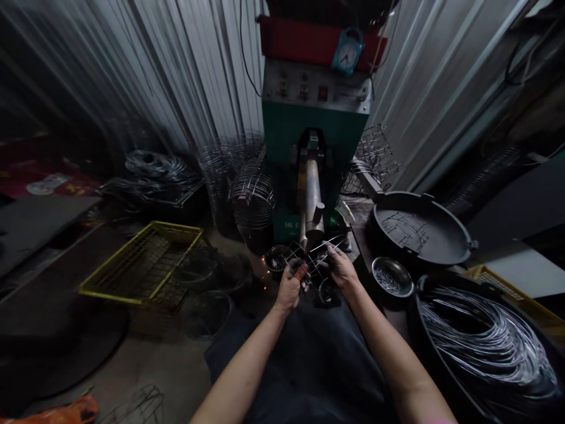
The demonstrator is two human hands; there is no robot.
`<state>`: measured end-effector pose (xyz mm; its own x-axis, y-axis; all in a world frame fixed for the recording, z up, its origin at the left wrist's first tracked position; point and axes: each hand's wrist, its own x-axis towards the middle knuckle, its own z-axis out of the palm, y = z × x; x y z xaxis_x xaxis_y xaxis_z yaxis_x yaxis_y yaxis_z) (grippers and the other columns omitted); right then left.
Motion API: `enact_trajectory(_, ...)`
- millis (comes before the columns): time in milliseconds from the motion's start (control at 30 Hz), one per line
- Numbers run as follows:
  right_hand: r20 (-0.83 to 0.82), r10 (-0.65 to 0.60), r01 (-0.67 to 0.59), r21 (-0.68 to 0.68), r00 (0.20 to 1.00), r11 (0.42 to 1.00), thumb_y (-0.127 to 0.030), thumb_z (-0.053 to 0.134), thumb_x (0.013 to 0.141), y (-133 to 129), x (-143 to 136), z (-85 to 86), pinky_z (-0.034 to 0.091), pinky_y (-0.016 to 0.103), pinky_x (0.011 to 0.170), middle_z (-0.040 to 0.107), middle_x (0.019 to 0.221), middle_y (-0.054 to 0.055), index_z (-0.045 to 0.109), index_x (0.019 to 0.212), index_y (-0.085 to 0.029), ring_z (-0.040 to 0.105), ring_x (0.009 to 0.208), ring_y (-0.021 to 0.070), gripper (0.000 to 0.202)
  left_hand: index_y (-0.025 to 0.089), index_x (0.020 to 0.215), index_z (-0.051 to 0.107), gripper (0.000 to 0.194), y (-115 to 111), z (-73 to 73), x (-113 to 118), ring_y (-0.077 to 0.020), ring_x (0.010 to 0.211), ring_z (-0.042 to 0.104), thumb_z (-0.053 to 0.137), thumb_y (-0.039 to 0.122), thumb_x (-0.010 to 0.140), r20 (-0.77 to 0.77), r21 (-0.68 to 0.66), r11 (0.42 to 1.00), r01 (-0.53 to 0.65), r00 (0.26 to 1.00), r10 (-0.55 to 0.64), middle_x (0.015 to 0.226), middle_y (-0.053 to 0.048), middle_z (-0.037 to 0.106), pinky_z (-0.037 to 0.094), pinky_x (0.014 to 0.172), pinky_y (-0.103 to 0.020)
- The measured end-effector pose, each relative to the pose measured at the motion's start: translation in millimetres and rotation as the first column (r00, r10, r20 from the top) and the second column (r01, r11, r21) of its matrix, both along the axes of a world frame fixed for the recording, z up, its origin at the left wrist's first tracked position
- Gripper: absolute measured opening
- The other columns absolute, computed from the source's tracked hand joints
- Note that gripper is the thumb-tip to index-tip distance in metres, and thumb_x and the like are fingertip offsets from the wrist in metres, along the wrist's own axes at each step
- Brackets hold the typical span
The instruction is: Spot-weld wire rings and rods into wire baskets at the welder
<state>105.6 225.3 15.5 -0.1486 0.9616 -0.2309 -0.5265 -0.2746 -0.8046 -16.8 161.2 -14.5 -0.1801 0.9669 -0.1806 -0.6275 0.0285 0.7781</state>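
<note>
My left hand (290,287) is closed on a small wire frame (314,272) of crossed thin rods, with an orange cover on one finger. My right hand (342,268) pinches a thin metal rod (318,247) at the frame's right side. The fingers partly hide where rod and frame meet. Both hands are just below the electrode arm (313,185) of a green spot welding machine (286,132), whose tip comes down at the frame. Orange sparks fly low to the left of my left hand.
On the right are a round black pan (445,244) with wire pieces, a metal bowl (402,272) of short rods and a tub of coiled wire (498,335). A yellow-rimmed wire basket (145,299) lies left. Round wire baskets (251,194) stand beside the machine.
</note>
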Motion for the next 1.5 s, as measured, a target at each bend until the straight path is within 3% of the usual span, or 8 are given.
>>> enact_trajectory(233,0.08,0.027,-0.031,0.055,0.996,0.998,-0.03,0.075,0.054,8,-13,7.1,0.044,0.016,0.046,0.06,0.059,-0.004,0.065,0.075,-0.018,0.051,0.05,0.0069,0.026,0.021,0.088,0.047,0.041,-1,0.8,2,-0.0027,0.033,0.035,0.07,0.037,0.058,0.075,0.008,0.999,-0.047,0.996,0.046,0.052,0.008,0.05,0.027,0.033,-0.015)
enact_trajectory(733,0.121,0.021,-0.024,0.022,0.992,0.999,-0.032,0.075,0.046,26,-30,2.0,0.028,0.016,0.036,0.049,0.049,-0.007,0.053,0.061,-0.017,0.041,0.041,0.0052,0.03,0.021,0.083,0.045,0.036,10,10.2,-3,-0.002,0.031,0.032,0.069,0.036,0.061,0.153,0.001,0.997,-0.08,0.985,0.079,0.047,0.011,0.042,0.024,0.031,-0.014)
enact_trajectory(900,0.143,-0.034,0.032,0.015,0.989,0.999,-0.03,0.074,0.043,30,-34,2.0,0.027,0.016,0.036,0.048,0.05,-0.007,0.052,0.06,-0.017,0.041,0.042,0.0054,0.03,0.02,0.081,0.045,0.037,15,12.9,-5,-0.002,0.029,0.031,0.07,0.037,0.059,0.167,-0.013,0.996,-0.086,0.982,0.087,0.046,0.011,0.04,0.021,0.031,-0.014)
enact_trajectory(1300,0.125,-0.045,0.042,0.029,0.991,0.999,-0.029,0.07,0.05,37,-32,-10.7,0.03,0.017,0.038,0.051,0.05,-0.005,0.053,0.06,-0.017,0.043,0.042,0.0064,0.023,0.019,0.08,0.048,0.04,19,13.5,-6,-0.002,0.031,0.032,0.073,0.038,0.055,0.159,-0.068,0.993,-0.093,0.982,0.103,0.049,0.009,0.046,0.022,0.032,-0.015)
enact_trajectory(1500,0.187,-0.012,0.003,0.047,0.982,0.999,-0.035,0.07,0.051,37,-29,-7.2,0.034,0.02,0.042,0.054,0.052,-0.004,0.058,0.065,-0.017,0.046,0.046,0.0091,0.026,0.016,0.079,0.053,0.04,20,14.6,-8,-0.0037,0.042,0.044,0.075,0.035,0.051,0.12,-0.092,0.988,-0.123,0.984,0.133,0.061,0.007,0.05,0.028,0.036,-0.015)
